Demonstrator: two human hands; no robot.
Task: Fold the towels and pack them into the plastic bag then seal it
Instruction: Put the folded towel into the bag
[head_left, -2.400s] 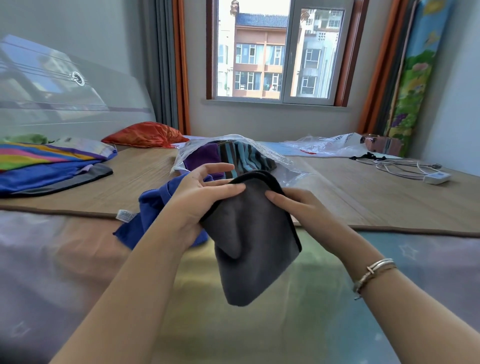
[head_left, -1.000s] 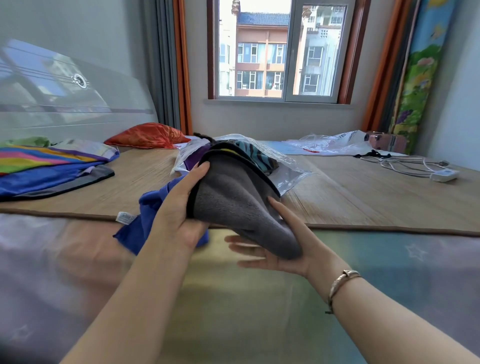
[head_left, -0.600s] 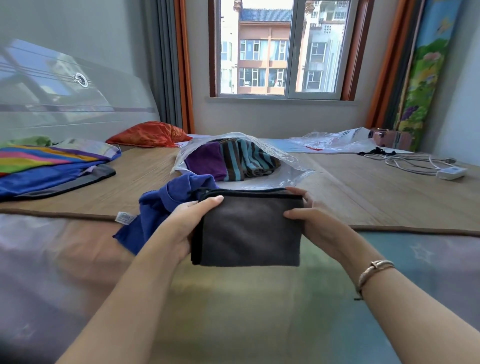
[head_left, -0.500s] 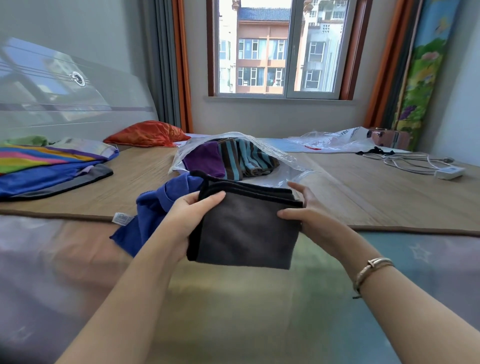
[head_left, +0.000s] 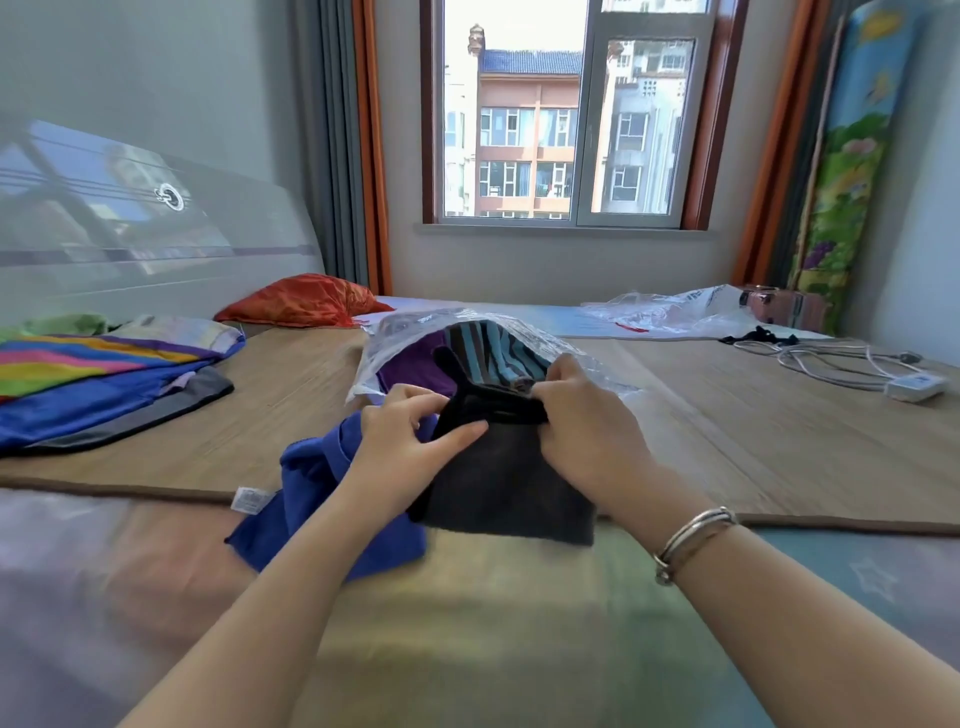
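A folded dark grey towel (head_left: 506, 483) lies at the mouth of the clear plastic bag (head_left: 395, 332). My left hand (head_left: 410, 447) rests on the towel's left edge, thumb laid across it and fingers curled toward the bag's opening. My right hand (head_left: 582, 421) grips the towel's far end by the bag mouth. Inside the bag sit a purple towel (head_left: 410, 371) and a striped blue-and-brown towel (head_left: 498, 351). A loose blue towel (head_left: 322, 499) with a white tag lies crumpled under my left forearm.
Colourful folded blankets (head_left: 104, 384) lie at the left, an orange pillow (head_left: 301, 301) behind them. Another crumpled clear bag (head_left: 670, 309) lies at the back right. A white cable and adapter (head_left: 883, 374) sit at the right on the bamboo mat (head_left: 779, 441).
The grey towel was folded in the air into a small rectangle, then carried forward and down. Its far end now meets the bag mouth, and both hands have shifted to that end.
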